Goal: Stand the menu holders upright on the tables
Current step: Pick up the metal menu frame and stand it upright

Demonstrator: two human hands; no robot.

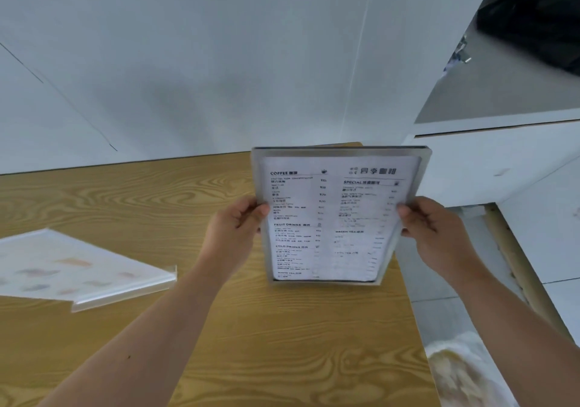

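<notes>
Café, drinks menu (337,218), wood-grain table (157,193)

There are two menu holders in view. The first menu holder (337,215) stands nearly upright over the right part of the wooden table (131,199), and it carries one printed sheet with drink lists in two columns. The second menu holder (78,268) lies flat on the same table, to the left of the first one, with one sheet of pale coloured pictures inside.

There is one table. Two hands are seen: the left hand (235,227) at the left edge of the standing holder, and the right hand (430,227) at its right edge.
</notes>
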